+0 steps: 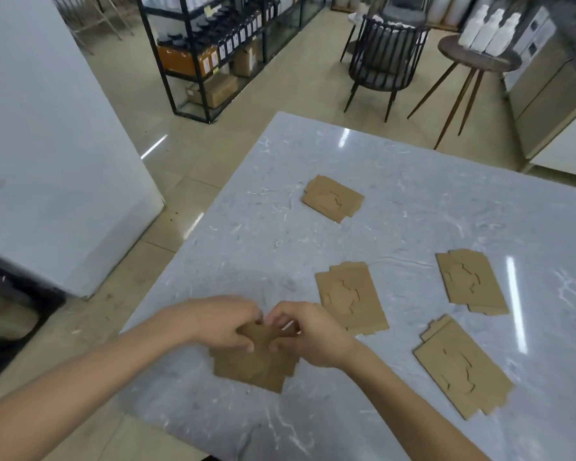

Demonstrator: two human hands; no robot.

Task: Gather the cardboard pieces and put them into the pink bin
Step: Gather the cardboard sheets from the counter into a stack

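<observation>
Brown flat cardboard pieces with die-cut curved slits lie scattered on a grey marbled stone surface (413,201). Both of my bare hands meet over the nearest cardboard piece (256,364), close to the surface's left edge. My left hand (225,322) presses on its upper part, fingers (246,346) curled and pinching a raised flap. My right hand (313,334) faces it, fingers (280,316) bent and closed on the same flap from the other side. Four more pieces lie flat and apart from one another: a far piece (333,198) toward the middle of the surface, a middle piece (351,302) just beside my right hand, a right piece (471,281), and a near-right piece (463,367). No pink bin is in view.
</observation>
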